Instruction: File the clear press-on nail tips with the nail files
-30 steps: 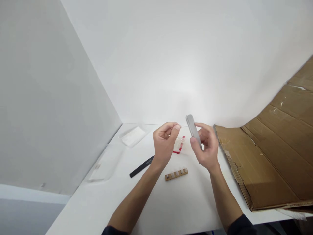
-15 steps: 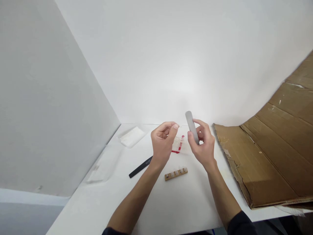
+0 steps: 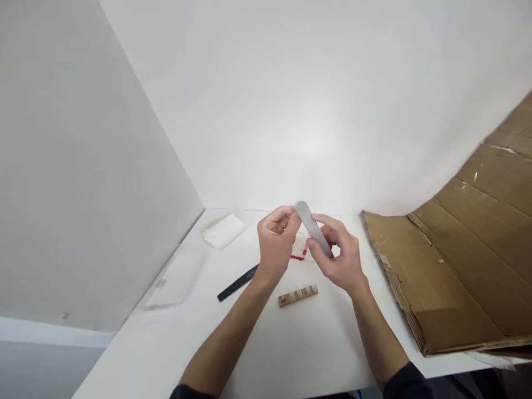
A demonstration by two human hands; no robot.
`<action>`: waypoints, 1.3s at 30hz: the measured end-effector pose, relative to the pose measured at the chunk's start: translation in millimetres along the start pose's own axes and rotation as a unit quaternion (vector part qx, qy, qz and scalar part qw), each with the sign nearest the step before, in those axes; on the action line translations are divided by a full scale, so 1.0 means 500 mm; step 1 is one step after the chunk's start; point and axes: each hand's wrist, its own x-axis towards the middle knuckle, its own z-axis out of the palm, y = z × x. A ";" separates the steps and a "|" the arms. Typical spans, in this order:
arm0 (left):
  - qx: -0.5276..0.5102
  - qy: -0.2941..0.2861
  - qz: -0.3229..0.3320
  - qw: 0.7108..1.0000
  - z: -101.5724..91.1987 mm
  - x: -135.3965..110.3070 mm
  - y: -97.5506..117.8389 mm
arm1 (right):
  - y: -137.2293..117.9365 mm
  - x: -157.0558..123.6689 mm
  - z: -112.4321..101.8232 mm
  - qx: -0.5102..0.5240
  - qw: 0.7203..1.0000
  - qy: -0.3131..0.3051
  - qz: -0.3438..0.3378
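My right hand (image 3: 336,257) grips a grey nail file (image 3: 311,226) and tilts its upper end leftward against my left fingertips. My left hand (image 3: 276,244) is closed in a pinch on something tiny that I cannot make out, right at the file's tip. Both hands hover above the white table (image 3: 291,343). Behind them lies a clear bag with red print (image 3: 300,249), partly hidden. Below the hands sits a brown strip holding several small pale nail tips (image 3: 298,295).
A black nail file (image 3: 238,282) lies left of my left wrist. Two clear plastic packets rest near the left wall, one at the back (image 3: 223,230) and one nearer (image 3: 174,280). A flattened cardboard sheet (image 3: 449,266) covers the table's right side.
My right hand has swung the grey file leftward and down until its tip meets my left fingertips. My left hand has stayed in place, still pinched.
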 end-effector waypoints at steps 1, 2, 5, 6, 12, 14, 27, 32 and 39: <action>-0.001 0.002 -0.001 1.000 0.000 0.000 0.000 | 0.003 0.001 0.000 -0.009 1.000 0.004 0.015; -0.001 0.004 -0.003 1.000 -0.001 0.000 0.000 | 0.005 0.003 -0.001 -0.021 0.999 0.018 0.035; -0.004 0.009 -0.007 1.000 -0.001 0.001 -0.002 | 0.006 0.004 -0.004 -0.025 0.996 0.057 0.064; -0.008 0.007 -0.009 1.000 -0.001 0.001 -0.003 | 0.004 0.003 -0.005 -0.012 0.997 0.047 0.057; -0.009 0.003 -0.021 1.000 0.001 0.005 -0.006 | 0.001 0.003 -0.003 0.019 0.995 0.019 0.099; -0.002 0.008 -0.018 1.000 0.001 0.006 -0.007 | 0.003 0.004 -0.003 0.009 0.993 0.055 0.108; -0.024 -0.011 -0.049 0.998 -0.005 0.014 -0.017 | 0.011 0.001 0.010 -0.008 0.999 -0.007 0.042; -0.021 -0.010 -0.041 0.999 0.004 0.007 -0.021 | 0.009 -0.004 0.024 -0.034 0.999 0.000 0.036; -0.035 -0.024 -0.070 0.997 0.003 0.009 -0.032 | 0.020 0.000 0.020 -0.051 0.998 -0.014 0.042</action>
